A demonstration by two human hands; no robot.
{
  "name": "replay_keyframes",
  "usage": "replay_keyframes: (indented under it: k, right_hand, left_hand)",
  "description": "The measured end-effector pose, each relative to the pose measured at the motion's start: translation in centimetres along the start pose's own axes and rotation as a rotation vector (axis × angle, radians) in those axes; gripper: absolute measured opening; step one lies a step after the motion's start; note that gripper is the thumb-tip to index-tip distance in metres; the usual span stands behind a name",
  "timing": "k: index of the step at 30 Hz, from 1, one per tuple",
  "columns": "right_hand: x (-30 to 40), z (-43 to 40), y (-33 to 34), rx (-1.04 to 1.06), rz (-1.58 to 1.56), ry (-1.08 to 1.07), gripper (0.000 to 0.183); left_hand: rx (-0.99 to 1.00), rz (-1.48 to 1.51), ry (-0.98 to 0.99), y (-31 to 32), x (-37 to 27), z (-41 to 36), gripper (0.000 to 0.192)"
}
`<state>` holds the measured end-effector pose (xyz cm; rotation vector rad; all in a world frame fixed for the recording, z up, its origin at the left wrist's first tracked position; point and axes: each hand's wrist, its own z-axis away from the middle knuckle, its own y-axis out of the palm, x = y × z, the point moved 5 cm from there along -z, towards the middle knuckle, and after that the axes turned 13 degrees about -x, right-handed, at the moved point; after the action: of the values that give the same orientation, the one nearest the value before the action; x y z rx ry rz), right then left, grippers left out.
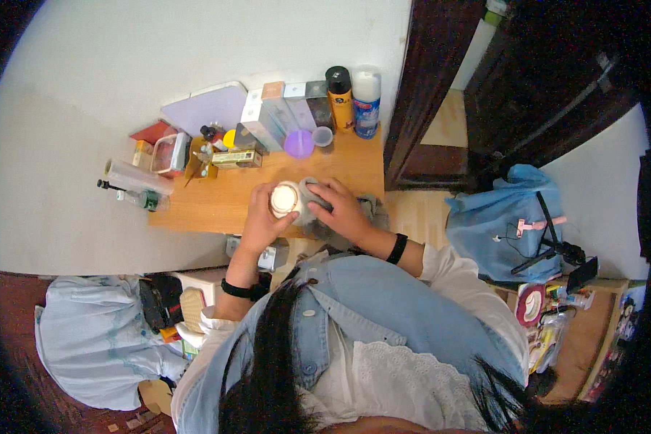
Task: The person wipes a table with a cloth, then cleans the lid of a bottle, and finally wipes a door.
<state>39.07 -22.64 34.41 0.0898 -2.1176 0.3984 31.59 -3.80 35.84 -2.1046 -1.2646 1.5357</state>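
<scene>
Above the front part of the wooden desk (pixel 222 203), my left hand (pixel 263 217) grips a small round pale object (pixel 284 199) from its left side. Its circular face points up at me and looks very bright; whether it is a lamp or a container I cannot tell. My right hand (pixel 343 210) presses a grey cloth (pixel 307 192) against or close beside the object's right side, fingers bent over the fabric. Beyond the hands, a purple round lid (pixel 299 144) and a small translucent cup (pixel 322 136) rest on the desk.
Along the wall stand two spray cans (pixel 367 103), several upright boxes (pixel 263 122) and a pale board (pixel 209 106). A small carton (pixel 237 158), a plastic bottle (pixel 141 199) and a clear roll (pixel 138 174) lie leftward. A dark door frame (pixel 428 81) rises at right.
</scene>
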Motion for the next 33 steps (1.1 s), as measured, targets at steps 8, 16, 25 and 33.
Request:
replay_keyframes:
  k: [8, 16, 25, 33]
  right_hand:
    - [1.6, 0.3, 0.1, 0.145, 0.187, -0.235, 0.031]
    - [0.8, -2.7, 0.9, 0.150, 0.050, 0.032, 0.026]
    - [-1.9, -4.2, 1.9, 0.169, -0.012, -0.150, 0.025]
    - [-2.7, -1.2, 0.5, 0.216, -0.113, 0.271, 0.031]
  left_hand:
    - [0.063, 0.063, 0.023, 1.7, -0.6, 0.1, 0.080]
    - [0.074, 0.216, -0.031, 2.3, 1.5, 0.0, 0.080]
    - [0.108, 0.343, -0.045, 2.5, 0.2, -0.7, 0.101]
    - [0.037, 0.155, -0.055, 2.5, 2.3, -0.4, 0.104]
